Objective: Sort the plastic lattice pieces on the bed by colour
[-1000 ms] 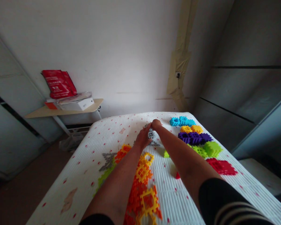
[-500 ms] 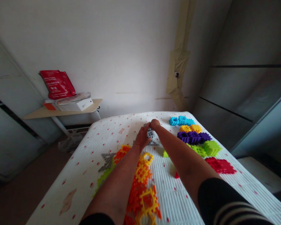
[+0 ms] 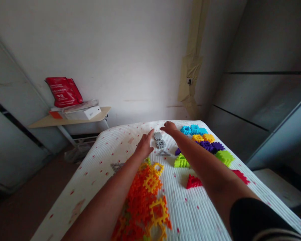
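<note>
Two grey interlocking blocks [image 3: 160,144] lie in a short row on the white spotted cover, between my hands and apart from both. My left hand [image 3: 145,145] hovers just left of them, thumb and fingers apart, with nothing held. To their upper right is my right hand [image 3: 169,127], its fingers partly stretched out and nothing visible in them. A flat grey piece [image 3: 163,153] rests just nearer to me than the blocks. A pile of orange pieces [image 3: 140,187] with yellow pieces [image 3: 152,183] on it lies beside my left forearm.
Blue [image 3: 194,129], yellow [image 3: 203,138], purple [image 3: 208,145], green [image 3: 182,161] and red blocks [image 3: 193,181] are grouped along the right side, partly behind my right arm. A side table [image 3: 102,114] with a red bag [image 3: 64,92] and a white box stands at left.
Both hands have come off the grey blocks and moved apart, the left to the left and the right slightly up. The grey blocks now lie uncovered.
</note>
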Motion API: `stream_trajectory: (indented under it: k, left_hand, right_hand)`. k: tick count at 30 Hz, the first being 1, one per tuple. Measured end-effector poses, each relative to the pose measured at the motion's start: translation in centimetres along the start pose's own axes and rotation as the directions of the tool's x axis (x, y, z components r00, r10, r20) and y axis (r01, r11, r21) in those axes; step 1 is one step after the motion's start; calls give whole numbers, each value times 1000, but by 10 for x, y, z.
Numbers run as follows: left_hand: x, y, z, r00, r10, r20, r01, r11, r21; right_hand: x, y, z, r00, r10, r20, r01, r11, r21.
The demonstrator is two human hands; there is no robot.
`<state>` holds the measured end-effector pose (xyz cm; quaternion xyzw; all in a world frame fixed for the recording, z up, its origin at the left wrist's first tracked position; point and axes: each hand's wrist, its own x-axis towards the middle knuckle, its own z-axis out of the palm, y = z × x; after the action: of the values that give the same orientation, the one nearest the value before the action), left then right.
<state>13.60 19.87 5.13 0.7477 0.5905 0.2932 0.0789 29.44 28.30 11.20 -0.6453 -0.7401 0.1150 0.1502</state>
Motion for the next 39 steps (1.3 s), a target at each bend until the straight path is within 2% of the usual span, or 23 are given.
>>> stream_trajectory:
  k: [4, 7, 9, 11, 14, 18, 22, 29, 33, 39]
  left_hand:
    - [-42, -13, -60, 995, -13, -94, 15, 1000, 23]
    - [-91, -26, -96, 980, -45, -196, 55, 997, 45]
    - [-125, -33, -108, 965, -97, -246, 109, 993, 39]
    - [-156, -39, -111, 960, -97, -263, 114, 992, 49]
    - [-194, -45, -102, 958, -61, -282, 83, 994, 67]
    - [-226, -54, -87, 915, -93, -393, 124, 991, 54]
    - [-237, -63, -84, 860, -148, -489, 185, 982, 28]
    - [-239, -82, -93, 828, -203, -522, 233, 973, -9]
    - [-241, -86, -94, 820, -214, -531, 224, 974, -47]
    - [-240, -84, -91, 830, -209, -517, 206, 976, -64]
  right_hand:
    - [-44, -11, -38, 984, -167, -58, 168, 985, 25]
    - [-103, -16, -45, 942, -333, -39, 335, 938, 85]
    - [-146, -16, -34, 896, -443, -11, 439, 885, 154]
    - [-181, -14, -13, 861, -509, 11, 499, 848, 179]
    - [-208, -8, 21, 848, -523, 80, 511, 849, 131]
    - [-195, -8, 49, 912, -399, 95, 400, 917, 12]
    - [-160, -28, 59, 958, -283, 48, 286, 955, -73]
    - [-120, -65, 85, 973, -219, 68, 225, 968, -110]
    - [-114, -66, 98, 978, -187, 88, 195, 977, -90]
    - [-112, -58, 104, 987, -152, 55, 151, 988, 28]
